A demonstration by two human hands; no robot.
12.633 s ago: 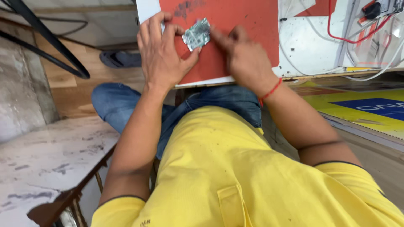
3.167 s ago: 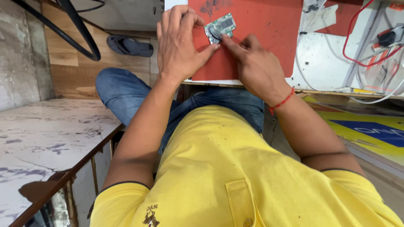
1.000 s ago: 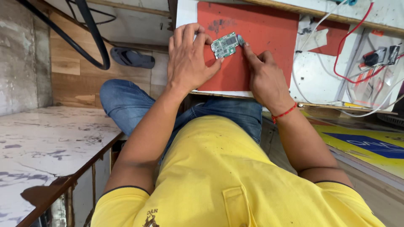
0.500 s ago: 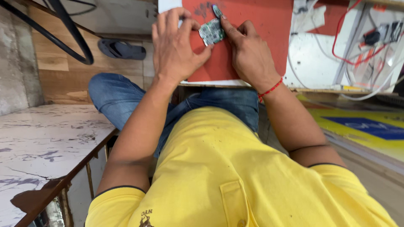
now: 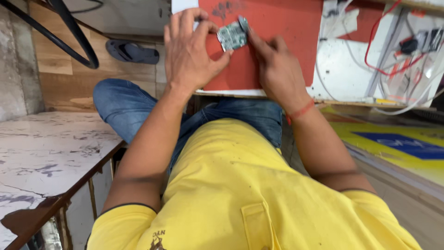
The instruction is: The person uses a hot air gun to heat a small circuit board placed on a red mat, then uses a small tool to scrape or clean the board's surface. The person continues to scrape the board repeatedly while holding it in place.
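Observation:
A small green circuit board [image 5: 231, 36] lies on a red mat [image 5: 286, 37] on a white worktop. My left hand [image 5: 189, 48] rests on the mat, with thumb and fingers holding the board's left edge. My right hand [image 5: 273, 69] holds a small grey tool [image 5: 243, 22] against the board's top right corner with its fingertips. A red thread circles my right wrist. My yellow shirt and blue jeans fill the lower part of the view.
Red and white wires [image 5: 393, 51] and small parts lie on the white worktop [image 5: 342, 78] to the right. A marble-patterned table [image 5: 41, 157] stands at my left. A dark sandal [image 5: 132, 52] and a black cable [image 5: 74, 41] are on the wooden floor.
The view has shifted a little. My hands stay on the board; the right hand's tool tip remains at the board's top right corner.

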